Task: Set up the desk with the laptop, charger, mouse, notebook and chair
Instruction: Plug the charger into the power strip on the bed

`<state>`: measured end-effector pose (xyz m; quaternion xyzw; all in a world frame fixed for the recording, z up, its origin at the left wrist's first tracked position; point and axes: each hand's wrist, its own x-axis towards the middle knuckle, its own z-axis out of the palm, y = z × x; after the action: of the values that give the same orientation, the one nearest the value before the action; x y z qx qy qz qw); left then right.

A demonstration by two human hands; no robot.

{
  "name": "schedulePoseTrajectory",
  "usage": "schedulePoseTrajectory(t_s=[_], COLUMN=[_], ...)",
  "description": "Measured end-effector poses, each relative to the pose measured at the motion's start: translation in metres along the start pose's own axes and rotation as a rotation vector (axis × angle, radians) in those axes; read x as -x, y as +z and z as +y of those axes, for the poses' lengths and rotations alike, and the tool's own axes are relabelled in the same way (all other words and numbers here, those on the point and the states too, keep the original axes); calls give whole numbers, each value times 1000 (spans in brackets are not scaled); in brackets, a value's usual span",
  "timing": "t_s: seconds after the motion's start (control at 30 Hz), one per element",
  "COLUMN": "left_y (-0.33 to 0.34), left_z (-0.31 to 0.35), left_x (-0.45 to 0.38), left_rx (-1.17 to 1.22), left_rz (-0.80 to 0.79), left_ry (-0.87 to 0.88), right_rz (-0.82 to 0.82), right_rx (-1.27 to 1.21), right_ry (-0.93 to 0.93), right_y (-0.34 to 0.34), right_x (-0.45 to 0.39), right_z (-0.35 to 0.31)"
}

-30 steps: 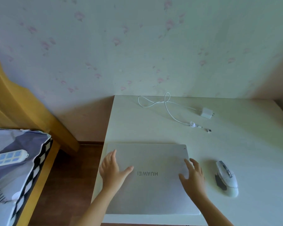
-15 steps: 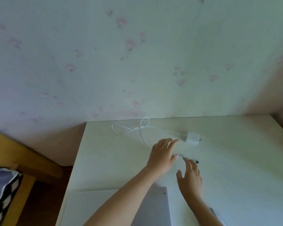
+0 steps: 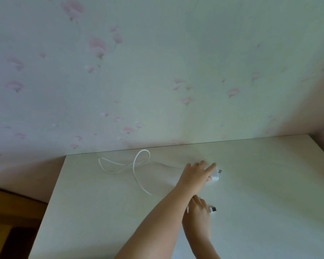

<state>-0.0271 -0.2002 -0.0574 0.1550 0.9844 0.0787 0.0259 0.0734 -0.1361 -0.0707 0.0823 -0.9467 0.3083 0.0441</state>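
One charger (image 3: 215, 174), one cable (image 3: 134, 168), one desk (image 3: 260, 184), two hands.

You are looking at a softly lit, greenish-tinted scene with light coming from the right. Your forearm is casting a faint shadow on the desk (image 3: 260, 184). The wallpapered wall (image 3: 138, 71) is reading hazy and soft, with no glare. Wide-angle distortion is tilting the desk's edges outward near the frame's borders.

Left forearm (image 3: 157, 217) crossed over right hand (image 3: 198, 212)
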Motion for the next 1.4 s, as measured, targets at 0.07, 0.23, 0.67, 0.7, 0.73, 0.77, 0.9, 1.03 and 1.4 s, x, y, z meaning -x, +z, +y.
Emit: schedulePoseTrajectory(t_s=[0.07, 0.23, 0.67, 0.7, 0.73, 0.77, 0.9, 1.03, 1.4], left_y=[1, -15, -79, -85, -92, -99, -135, -166, -168], left_z=[-1, -3, -81, -88, -94, -100, -123, -157, -220], left_x=[-1, 11, 154, 169, 185, 201, 270, 351, 611], left_rx=[13, 39, 158, 165, 166, 159, 98, 83, -27], left_rz=[19, 61, 471, 498, 525, 548, 622, 746, 900], left_ry=[13, 29, -218, -234, -249, -264, -319, -385, -883], right_rz=[-6, -20, 86, 106, 128, 147, 210, 232, -97], right_rx=[-6, 4, 15, 27, 35, 42, 16, -66, -480], right_ry=[9, 71, 10, -42, -89, -131, -291, -444, -527], right_y=[-2, 0, 27, 26, 25, 24, 18, 22, 91], right_x=[2, 3, 22, 26, 31, 36, 63, 95, 217], right_z=[-4, -13, -64, -74, -85, -98, -162, -241, -439])
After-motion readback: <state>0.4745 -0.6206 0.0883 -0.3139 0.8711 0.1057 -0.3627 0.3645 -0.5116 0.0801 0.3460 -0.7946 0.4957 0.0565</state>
